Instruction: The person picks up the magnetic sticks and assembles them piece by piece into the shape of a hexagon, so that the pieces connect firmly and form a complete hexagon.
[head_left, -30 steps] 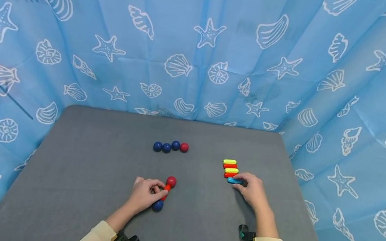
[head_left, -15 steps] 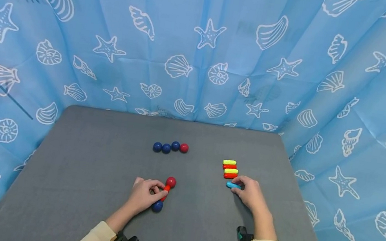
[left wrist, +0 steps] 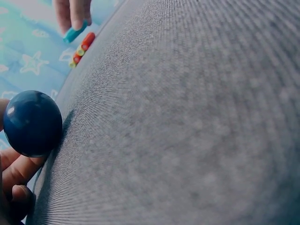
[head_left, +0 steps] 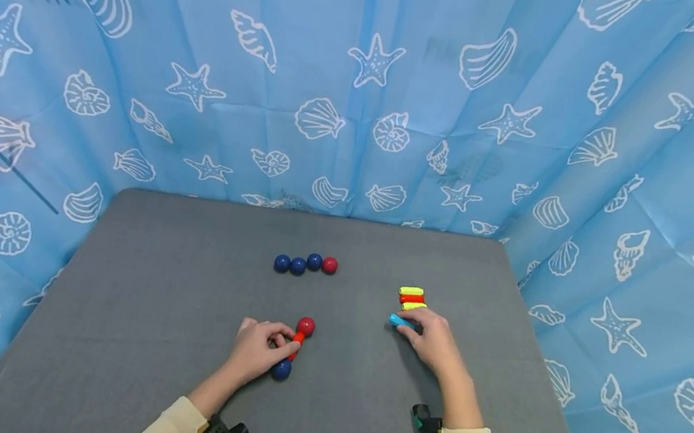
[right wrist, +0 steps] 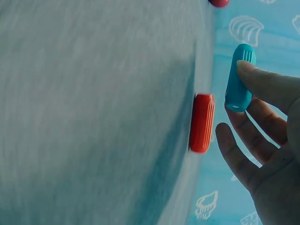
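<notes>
right hand: thumb and fingers pinching light-blue grooved rod, raised above grey tabletop, long axis roughly crosswise, free end leftward | left hand: fingers pinching red rod, axis slanting away rightward, red ball far end, dark-blue ball near end

In head view, the right fingers seemingly hide a red stick.

Looks glossy and smooth on blue ball; like ridged plastic on blue rod; matt, woven cloth on table.
</notes>
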Demonstrator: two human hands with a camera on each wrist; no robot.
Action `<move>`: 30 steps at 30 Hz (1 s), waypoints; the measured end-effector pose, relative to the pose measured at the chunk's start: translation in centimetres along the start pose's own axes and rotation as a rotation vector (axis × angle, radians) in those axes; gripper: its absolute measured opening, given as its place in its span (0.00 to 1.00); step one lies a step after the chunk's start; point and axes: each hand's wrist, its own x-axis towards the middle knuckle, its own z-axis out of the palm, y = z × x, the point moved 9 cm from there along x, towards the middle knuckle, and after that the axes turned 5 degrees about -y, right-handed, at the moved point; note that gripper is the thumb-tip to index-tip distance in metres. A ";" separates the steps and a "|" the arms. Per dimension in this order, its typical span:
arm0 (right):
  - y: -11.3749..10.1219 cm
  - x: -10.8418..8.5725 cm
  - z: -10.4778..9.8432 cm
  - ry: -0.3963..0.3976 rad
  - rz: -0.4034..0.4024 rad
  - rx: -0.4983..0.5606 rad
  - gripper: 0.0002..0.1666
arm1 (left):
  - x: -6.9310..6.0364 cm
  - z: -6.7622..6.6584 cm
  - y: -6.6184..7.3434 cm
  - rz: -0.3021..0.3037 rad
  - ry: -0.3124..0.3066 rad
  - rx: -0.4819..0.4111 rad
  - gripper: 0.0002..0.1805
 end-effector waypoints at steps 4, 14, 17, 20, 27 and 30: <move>-0.8 0.5 0.7 -0.003 -0.025 0.003 0.15 | 0.0 -0.1 0.0 -0.004 -0.001 -0.008 0.07; -3.0 1.6 2.6 -0.042 -0.067 0.014 0.14 | -0.1 -0.3 0.1 -0.032 0.005 -0.026 0.07; -3.5 2.0 3.2 -0.066 -0.074 0.028 0.14 | 0.0 -0.2 0.1 -0.035 0.002 -0.016 0.07; -4.1 2.3 3.8 -0.082 -0.083 0.036 0.14 | -0.1 -0.2 0.1 -0.038 0.004 -0.014 0.07; -5.2 2.7 4.4 -0.050 -0.123 0.050 0.14 | -0.1 -0.4 0.2 -0.033 0.015 -0.011 0.07; -5.5 2.8 4.5 -0.046 -0.133 0.057 0.15 | -0.1 -0.4 0.3 -0.024 0.023 -0.010 0.07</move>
